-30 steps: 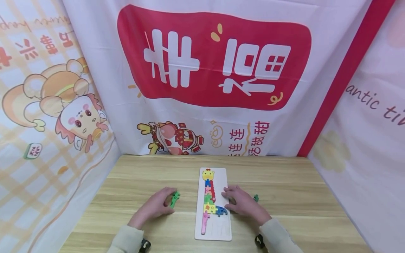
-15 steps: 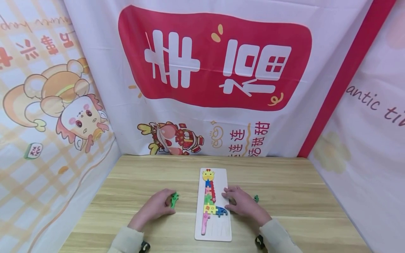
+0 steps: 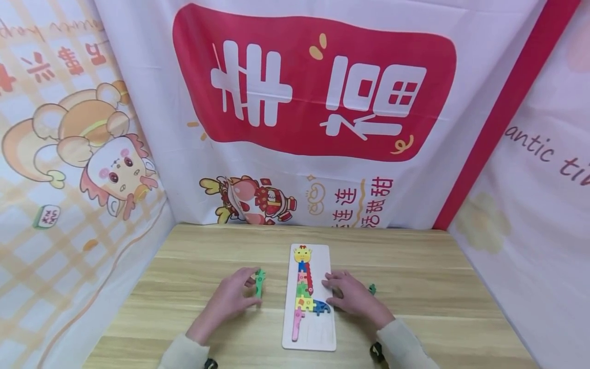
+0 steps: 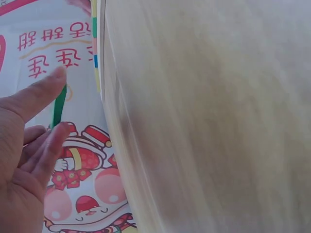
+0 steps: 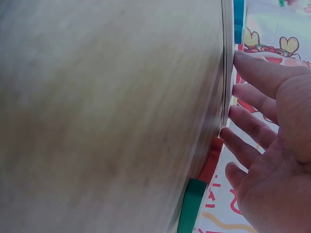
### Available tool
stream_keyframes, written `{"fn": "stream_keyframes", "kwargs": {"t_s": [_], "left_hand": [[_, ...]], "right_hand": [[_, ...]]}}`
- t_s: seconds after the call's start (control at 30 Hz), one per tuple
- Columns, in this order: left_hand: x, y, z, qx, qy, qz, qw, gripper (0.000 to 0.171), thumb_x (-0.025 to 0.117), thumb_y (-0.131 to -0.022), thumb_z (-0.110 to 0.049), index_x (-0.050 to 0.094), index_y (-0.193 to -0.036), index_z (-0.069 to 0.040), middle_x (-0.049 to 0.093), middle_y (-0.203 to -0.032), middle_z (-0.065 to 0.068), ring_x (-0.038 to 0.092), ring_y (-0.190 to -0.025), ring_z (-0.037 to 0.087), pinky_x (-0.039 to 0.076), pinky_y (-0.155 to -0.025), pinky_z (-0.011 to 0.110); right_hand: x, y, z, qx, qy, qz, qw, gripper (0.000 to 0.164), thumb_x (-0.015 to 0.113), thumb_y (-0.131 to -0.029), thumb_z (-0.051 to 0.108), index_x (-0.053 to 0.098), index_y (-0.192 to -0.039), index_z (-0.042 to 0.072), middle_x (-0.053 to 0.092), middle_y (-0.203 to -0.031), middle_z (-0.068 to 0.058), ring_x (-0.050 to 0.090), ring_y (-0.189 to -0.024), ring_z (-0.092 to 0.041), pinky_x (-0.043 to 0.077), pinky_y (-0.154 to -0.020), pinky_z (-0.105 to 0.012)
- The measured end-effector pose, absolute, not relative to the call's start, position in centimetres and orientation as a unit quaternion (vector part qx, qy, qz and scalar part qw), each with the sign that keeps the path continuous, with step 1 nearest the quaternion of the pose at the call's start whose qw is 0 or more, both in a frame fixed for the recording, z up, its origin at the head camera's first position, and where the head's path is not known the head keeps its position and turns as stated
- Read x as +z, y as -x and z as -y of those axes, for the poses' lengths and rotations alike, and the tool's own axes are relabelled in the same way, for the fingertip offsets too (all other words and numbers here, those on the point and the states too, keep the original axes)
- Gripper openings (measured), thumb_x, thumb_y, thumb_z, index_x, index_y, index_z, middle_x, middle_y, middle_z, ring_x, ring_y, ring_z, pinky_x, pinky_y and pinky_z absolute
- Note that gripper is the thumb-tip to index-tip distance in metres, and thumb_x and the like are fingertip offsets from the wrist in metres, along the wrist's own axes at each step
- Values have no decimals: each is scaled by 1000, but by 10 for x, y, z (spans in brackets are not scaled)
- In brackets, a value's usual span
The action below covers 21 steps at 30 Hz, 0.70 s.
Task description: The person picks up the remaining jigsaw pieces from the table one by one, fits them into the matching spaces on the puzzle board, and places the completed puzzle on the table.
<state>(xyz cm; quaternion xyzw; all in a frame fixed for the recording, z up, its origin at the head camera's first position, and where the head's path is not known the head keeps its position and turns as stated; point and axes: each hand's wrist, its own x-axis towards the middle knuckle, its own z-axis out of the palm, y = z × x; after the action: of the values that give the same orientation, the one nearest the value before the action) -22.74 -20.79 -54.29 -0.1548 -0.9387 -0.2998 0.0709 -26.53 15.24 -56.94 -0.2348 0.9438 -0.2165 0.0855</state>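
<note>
My left hand (image 3: 230, 296) pinches a green puzzle piece (image 3: 259, 283) between thumb and fingertips, over the table left of the board. The left wrist view shows this green piece edge-on between the thumb and a finger. A pale wooden giraffe puzzle board (image 3: 321, 269) lies lengthwise in front of me. In it sit a yellow giraffe head (image 3: 302, 254), a red mane piece (image 3: 309, 281), a blue piece (image 3: 321, 307), a pink leg (image 3: 297, 326) and several other coloured pieces. My right hand (image 3: 351, 294) rests with relaxed fingers at the board's right edge.
Another green piece (image 3: 372, 289) lies on the wooden table (image 3: 428, 307) just past the right hand. A red piece (image 5: 211, 160) appears near the right fingertips in the right wrist view, beside a green one. Printed cloth (image 3: 184, 195) stands along the table's back and sides.
My left hand has shifted slightly right and away from me, and the green puzzle piece in it has turned. The right hand stays at the board's edge.
</note>
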Motion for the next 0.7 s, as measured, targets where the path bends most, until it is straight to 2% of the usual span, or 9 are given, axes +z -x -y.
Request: {"fn": "stream_keyframes", "kwargs": {"t_s": [0.2,0.3,0.7], "left_hand": [[-539,224,204,-284,238,915,157,87,99,-63,-17,60,-140,-4,72,-123,11,75,-94,19,64,-85,29],[-538,223,203,-275,262,907,183,89,99,-62,-18,60,-140,-3,72,-123,12,75,-94,20,64,-85,29],[-536,220,197,-261,275,902,205,87,99,-63,-21,62,-140,-6,72,-125,9,74,-95,15,63,-85,26]], "right_hand": [[-568,265,-152,-215,241,-943,78,51,76,-94,34,65,-140,17,53,-156,-7,45,-148,-32,20,-129,-57],[-568,265,-153,-217,243,-942,77,50,76,-95,33,65,-140,17,53,-156,-7,45,-148,-31,20,-129,-57],[-570,266,-153,-215,249,-941,76,50,75,-96,33,65,-141,16,54,-156,-7,45,-148,-32,20,-129,-58]]}}
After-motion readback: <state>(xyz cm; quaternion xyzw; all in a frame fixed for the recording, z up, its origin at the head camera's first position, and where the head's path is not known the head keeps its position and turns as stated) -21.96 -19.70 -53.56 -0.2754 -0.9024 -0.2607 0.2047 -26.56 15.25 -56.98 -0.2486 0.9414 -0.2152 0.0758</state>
